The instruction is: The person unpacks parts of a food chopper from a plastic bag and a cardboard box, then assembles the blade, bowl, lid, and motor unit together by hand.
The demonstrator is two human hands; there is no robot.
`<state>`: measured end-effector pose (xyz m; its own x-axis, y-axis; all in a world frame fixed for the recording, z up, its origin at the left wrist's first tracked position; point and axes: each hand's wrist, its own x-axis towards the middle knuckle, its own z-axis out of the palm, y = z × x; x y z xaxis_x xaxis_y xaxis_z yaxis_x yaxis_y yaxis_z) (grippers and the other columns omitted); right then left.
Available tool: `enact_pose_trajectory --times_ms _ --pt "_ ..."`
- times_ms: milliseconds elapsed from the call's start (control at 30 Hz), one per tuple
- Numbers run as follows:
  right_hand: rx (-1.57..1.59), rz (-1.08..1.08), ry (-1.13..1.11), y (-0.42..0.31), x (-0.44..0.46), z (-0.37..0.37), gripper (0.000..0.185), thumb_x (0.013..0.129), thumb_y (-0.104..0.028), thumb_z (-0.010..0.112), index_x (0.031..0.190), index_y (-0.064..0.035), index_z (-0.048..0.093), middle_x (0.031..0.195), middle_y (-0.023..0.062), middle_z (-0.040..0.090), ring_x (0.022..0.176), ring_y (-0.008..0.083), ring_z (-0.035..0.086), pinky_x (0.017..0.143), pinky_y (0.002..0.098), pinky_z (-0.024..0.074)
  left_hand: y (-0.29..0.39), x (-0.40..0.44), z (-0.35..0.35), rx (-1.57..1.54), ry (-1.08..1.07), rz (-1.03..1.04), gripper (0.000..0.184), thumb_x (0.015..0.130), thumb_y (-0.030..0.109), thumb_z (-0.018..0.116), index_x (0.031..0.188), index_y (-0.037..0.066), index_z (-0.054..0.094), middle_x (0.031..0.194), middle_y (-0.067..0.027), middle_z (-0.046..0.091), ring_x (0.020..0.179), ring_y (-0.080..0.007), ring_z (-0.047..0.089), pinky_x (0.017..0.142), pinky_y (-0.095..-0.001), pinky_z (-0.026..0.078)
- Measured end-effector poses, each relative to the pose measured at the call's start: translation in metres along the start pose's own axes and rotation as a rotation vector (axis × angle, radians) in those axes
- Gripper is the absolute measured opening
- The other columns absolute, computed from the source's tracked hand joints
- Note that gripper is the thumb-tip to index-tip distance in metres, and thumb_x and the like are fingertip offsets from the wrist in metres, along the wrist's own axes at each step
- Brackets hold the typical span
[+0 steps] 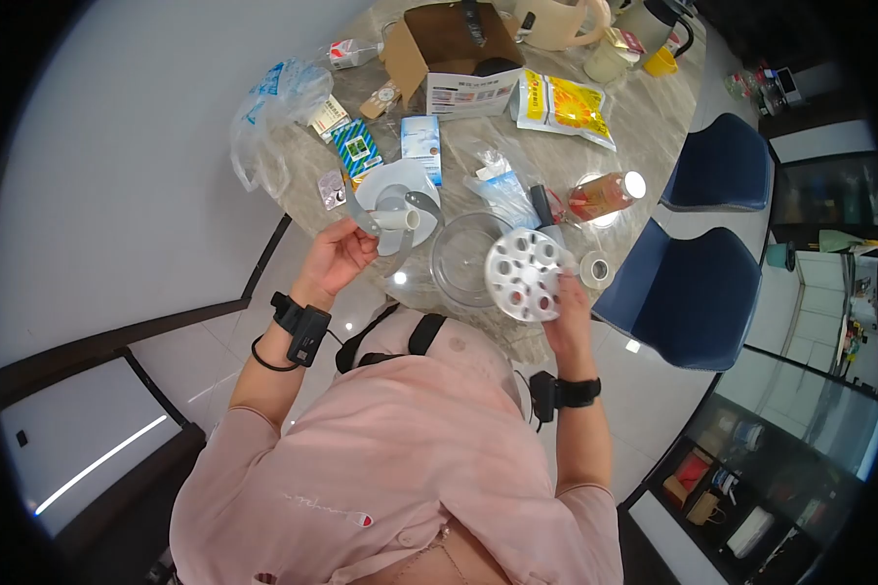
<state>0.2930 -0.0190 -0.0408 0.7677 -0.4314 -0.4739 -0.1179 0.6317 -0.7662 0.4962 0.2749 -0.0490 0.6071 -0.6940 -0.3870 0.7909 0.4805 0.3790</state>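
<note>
My left hand [341,255] is closed on a grey curved blade piece [361,211] with a white tube [397,220] at its middle, held over a white plate-like part [400,180]. In my right hand [570,310] is a white round tray with several holes [524,276], tilted up at the table's near edge. Its left side overlaps a clear round container [461,258]. Just right of the tray lies a small round ring-like item [594,269]. A dark-handled object [541,205] is behind the tray, partly hidden.
On the marble table [644,127] are an open cardboard box [458,58], a yellow packet [566,105], a red-filled bottle [605,195], a plastic bag [281,122], small boxes [420,146] and a beige jug [553,21]. Blue chairs [688,292] stand at the right.
</note>
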Motion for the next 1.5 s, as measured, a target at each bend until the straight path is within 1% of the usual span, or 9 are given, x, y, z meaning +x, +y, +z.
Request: enact_pose_trajectory --times_ms 133,500,600,667,767,1067,1333,1433,1500 --pt "-0.58 -0.094 -0.169 0.021 0.029 0.029 0.024 0.087 -0.009 0.06 0.107 0.0011 0.054 0.091 0.006 0.063 0.077 0.0099 0.059 0.058 0.0239 0.0506 0.01 -0.011 -0.006 -0.03 0.115 0.07 0.015 0.088 0.013 0.054 0.093 0.001 0.06 0.082 -0.0081 0.062 0.074 -0.0172 0.055 0.066 -0.0287 0.045" --pt "-1.264 -0.146 -0.156 0.061 0.088 0.034 0.038 0.076 -0.006 0.066 0.111 0.0016 0.051 0.093 0.0187 0.062 0.083 0.0334 0.06 0.074 0.0398 0.0473 0.022 -0.026 -0.051 -0.157 0.074 0.096 0.014 0.089 0.011 0.053 0.093 -0.001 0.059 0.082 -0.0079 0.062 0.072 -0.0169 0.056 0.069 -0.0285 0.048" --pt "-1.553 -0.459 -0.136 0.056 0.072 0.056 0.042 0.074 -0.005 0.067 0.113 -0.0015 0.051 0.104 0.0191 0.057 0.096 0.0388 0.055 0.08 0.0406 0.046 0.021 -0.025 -0.048 -0.154 0.092 0.106 0.013 0.089 0.011 0.053 0.092 0.0 0.059 0.082 -0.0073 0.061 0.073 -0.0168 0.057 0.069 -0.028 0.048" --pt "-1.716 -0.895 -0.241 0.052 0.068 0.063 0.04 0.072 -0.007 0.067 0.11 -0.0029 0.054 0.111 0.0165 0.054 0.101 0.0366 0.052 0.083 0.041 0.0456 0.02 -0.024 -0.047 -0.162 0.095 0.109 0.013 0.089 0.011 0.054 0.091 0.0 0.059 0.082 -0.0075 0.061 0.073 -0.0167 0.057 0.068 -0.0276 0.048" --pt "-1.974 -0.997 -0.376 0.036 0.051 0.073 0.037 0.072 -0.01 0.067 0.107 -0.004 0.056 0.106 0.0138 0.055 0.099 0.0329 0.053 0.081 0.0411 0.0471 0.019 -0.024 -0.047 -0.153 0.105 0.118 0.013 0.089 0.012 0.055 0.091 0.0 0.06 0.083 -0.0078 0.062 0.073 -0.0166 0.058 0.066 -0.0271 0.048" --pt "-1.943 -0.502 -0.516 0.043 0.067 0.061 0.026 0.074 -0.01 0.065 0.098 -0.0044 0.058 0.098 0.0165 0.054 0.075 0.0314 0.064 0.06 0.0381 0.0524 0.015 -0.019 -0.041 -0.142 0.069 0.103 0.014 0.09 0.014 0.056 0.089 0.001 0.061 0.08 -0.0092 0.064 0.071 -0.0171 0.059 0.063 -0.0282 0.049" --pt "-2.185 -0.578 -0.604 0.041 0.074 0.061 0.019 0.073 -0.003 0.059 0.091 -0.0055 0.059 0.091 0.0138 0.057 0.072 0.0281 0.065 0.06 0.0363 0.0527 0.013 -0.02 -0.05 -0.12 0.092 0.146 0.014 0.09 0.014 0.057 0.087 0.001 0.06 0.079 -0.0092 0.064 0.07 -0.0176 0.061 0.06 -0.0287 0.048" --pt "-2.196 -0.596 -0.63 0.042 0.076 0.06 0.019 0.073 -0.004 0.059 0.091 -0.0061 0.059 0.089 0.0121 0.057 0.071 0.0272 0.065 0.059 0.0364 0.0522 0.013 -0.02 -0.056 -0.103 0.056 0.146 0.022 0.091 0.015 0.053 0.104 -0.001 0.057 0.084 -0.0076 0.062 0.07 -0.0166 0.055 0.063 -0.0277 0.045" --pt "-2.196 -0.618 -0.659 0.043 0.077 0.058 0.019 0.073 -0.004 0.059 0.091 -0.0061 0.059 0.089 0.0114 0.057 0.071 0.0268 0.065 0.058 0.0365 0.0519 0.014 -0.022 -0.051 -0.135 0.091 0.151 0.014 0.09 0.015 0.058 0.085 0.002 0.06 0.078 -0.0089 0.064 0.07 -0.0173 0.061 0.061 -0.0289 0.048"
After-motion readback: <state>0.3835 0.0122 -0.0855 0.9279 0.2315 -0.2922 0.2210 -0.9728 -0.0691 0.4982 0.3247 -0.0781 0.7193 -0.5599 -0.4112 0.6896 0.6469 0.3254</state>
